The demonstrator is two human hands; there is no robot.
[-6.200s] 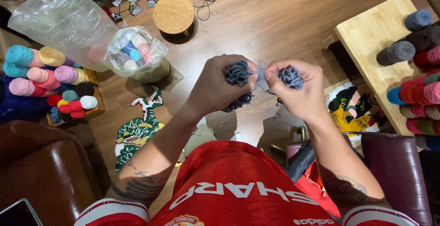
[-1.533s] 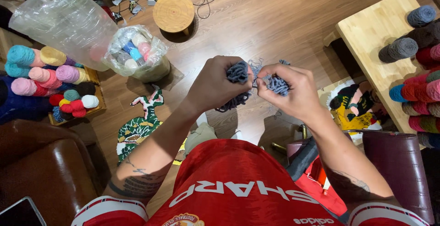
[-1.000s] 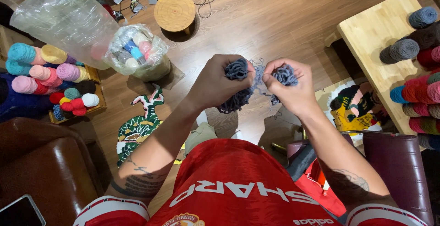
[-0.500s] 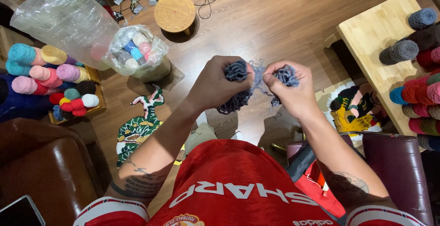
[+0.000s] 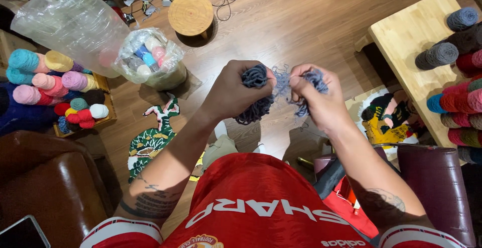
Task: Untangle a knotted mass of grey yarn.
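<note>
A tangled bunch of grey-blue yarn (image 5: 281, 84) stretches between both hands in front of my chest. My left hand (image 5: 233, 89) is closed around one clump of it, with loops hanging below the fist. My right hand (image 5: 316, 100) grips the other clump, fingers pinched on loose strands in the middle. Both hands sit close together, held over the wooden floor (image 5: 301, 22).
A round wooden stool (image 5: 191, 13) and cables lie ahead. Clear plastic bags (image 5: 150, 59) with yarn balls stand at left by a crate of coloured yarn (image 5: 55, 84). A wooden table (image 5: 411, 52) with yarn cones is at right. Tufted rug pieces (image 5: 153, 137) lie on the floor.
The hands have stayed almost in place; the right hand shifted slightly as its fingers worked the strands between the two clumps.
</note>
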